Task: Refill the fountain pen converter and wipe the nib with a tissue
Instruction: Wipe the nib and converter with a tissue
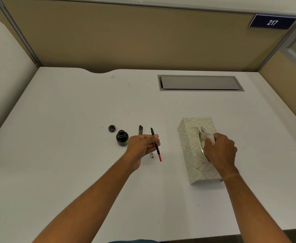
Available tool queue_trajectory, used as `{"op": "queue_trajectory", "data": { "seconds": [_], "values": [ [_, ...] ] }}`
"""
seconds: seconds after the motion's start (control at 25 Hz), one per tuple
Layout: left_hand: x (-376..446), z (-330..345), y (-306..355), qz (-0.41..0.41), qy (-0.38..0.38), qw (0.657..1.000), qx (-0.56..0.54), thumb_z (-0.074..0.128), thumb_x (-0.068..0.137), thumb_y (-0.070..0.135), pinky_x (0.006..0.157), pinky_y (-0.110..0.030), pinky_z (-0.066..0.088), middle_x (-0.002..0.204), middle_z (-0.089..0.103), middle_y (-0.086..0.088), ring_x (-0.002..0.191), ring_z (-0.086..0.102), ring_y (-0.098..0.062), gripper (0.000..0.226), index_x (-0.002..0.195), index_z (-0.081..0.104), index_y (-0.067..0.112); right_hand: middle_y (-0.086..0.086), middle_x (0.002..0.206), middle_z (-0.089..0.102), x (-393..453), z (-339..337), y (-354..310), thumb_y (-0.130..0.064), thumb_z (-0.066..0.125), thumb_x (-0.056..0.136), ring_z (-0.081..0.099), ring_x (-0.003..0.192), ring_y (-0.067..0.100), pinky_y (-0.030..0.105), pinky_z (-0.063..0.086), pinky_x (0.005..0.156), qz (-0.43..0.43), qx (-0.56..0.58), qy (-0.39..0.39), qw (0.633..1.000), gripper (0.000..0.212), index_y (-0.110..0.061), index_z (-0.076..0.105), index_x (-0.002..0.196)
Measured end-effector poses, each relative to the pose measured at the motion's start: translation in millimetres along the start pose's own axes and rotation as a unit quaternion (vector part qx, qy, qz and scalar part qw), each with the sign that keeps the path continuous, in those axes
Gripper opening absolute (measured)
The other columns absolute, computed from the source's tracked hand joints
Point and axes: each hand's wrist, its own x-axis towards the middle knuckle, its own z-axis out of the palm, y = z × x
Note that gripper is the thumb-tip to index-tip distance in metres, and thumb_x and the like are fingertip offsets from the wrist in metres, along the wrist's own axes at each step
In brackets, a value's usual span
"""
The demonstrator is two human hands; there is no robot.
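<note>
Two hands share the work here; the left hand (143, 144) pinches the pen's nib section with its red-ended converter (155, 144), nib pointing away over the white desk (73, 155), while the right hand (220, 151) has its fingers closed on a tissue (208, 136) at the oval slot of the leaf-patterned tissue box (196, 151). Close on the left stands the uncapped ink bottle (122, 137), its cap (112, 128) just behind it; a dark pen barrel (140, 130) lies partly hidden behind the left hand. To draw the sheet well, I would pull straight up and slowly so the light box does not lift; keep the nib level and clear of the desk and bottle meanwhile; then fold the tissue round the nib and wipe toward the tip.
</note>
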Motion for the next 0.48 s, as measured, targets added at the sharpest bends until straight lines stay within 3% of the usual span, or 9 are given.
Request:
{"op": "queue_trajectory", "data": {
  "seconds": [0.12, 0.2, 0.36, 0.48],
  "values": [
    [0.5, 0.6, -1.8, -0.004, -0.002, 1.0, -0.003, 0.074, 0.084, 0.016, 0.066, -0.023, 0.058, 0.088, 0.078, -0.012, 0.085, 0.075, -0.023, 0.015, 0.09, 0.074, 0.003, 0.012, 0.083, 0.062, 3.8, -4.0, 4.2, -0.02, 0.056, 0.096, 0.059, 0.081, 0.035, 0.035, 0.042, 0.074, -0.004, 0.035, -0.01, 0.999, 0.019, -0.002, 0.059, 0.093],
    [0.1, 1.6, -2.7, -0.006, -0.004, 1.0, -0.004, 0.074, 0.084, 0.016, 0.066, -0.023, 0.058, 0.087, 0.078, -0.011, 0.085, 0.075, -0.023, 0.015, 0.09, 0.074, 0.003, 0.008, 0.085, 0.058, 3.0, -7.6, 3.3, -0.019, 0.05, 0.1, 0.054, 0.079, 0.028, 0.031, 0.041, 0.07, -0.016, 0.073, -0.003, 0.997, 0.02, -0.002, 0.054, 0.109],
    [-1.4, 2.7, -3.1, -0.008, -0.005, 1.0, -0.007, 0.075, 0.083, 0.016, 0.065, -0.023, 0.058, 0.086, 0.078, -0.011, 0.085, 0.075, -0.023, 0.014, 0.089, 0.074, 0.003, -0.001, 0.064, 0.049, -2.7, -17.4, -7.8, -0.021, 0.033, 0.104, 0.047, 0.053, 0.007, 0.019, 0.031, 0.044, -0.041, 0.171, 0.057, 0.983, 0.01, -0.014, 0.037, 0.097],
    [-2.9, 2.2, -1.2, -0.004, -0.006, 1.0, -0.006, 0.074, 0.083, 0.016, 0.065, -0.023, 0.058, 0.087, 0.078, -0.011, 0.084, 0.075, -0.023, 0.014, 0.089, 0.074, 0.004, -0.005, 0.064, 0.048, 4.5, -24.4, -12.8, -0.023, 0.037, 0.103, 0.051, 0.052, -0.005, 0.009, 0.038, 0.045, -0.057, 0.225, 0.1, 0.968, 0.014, -0.015, 0.037, 0.091]
  ]
}}
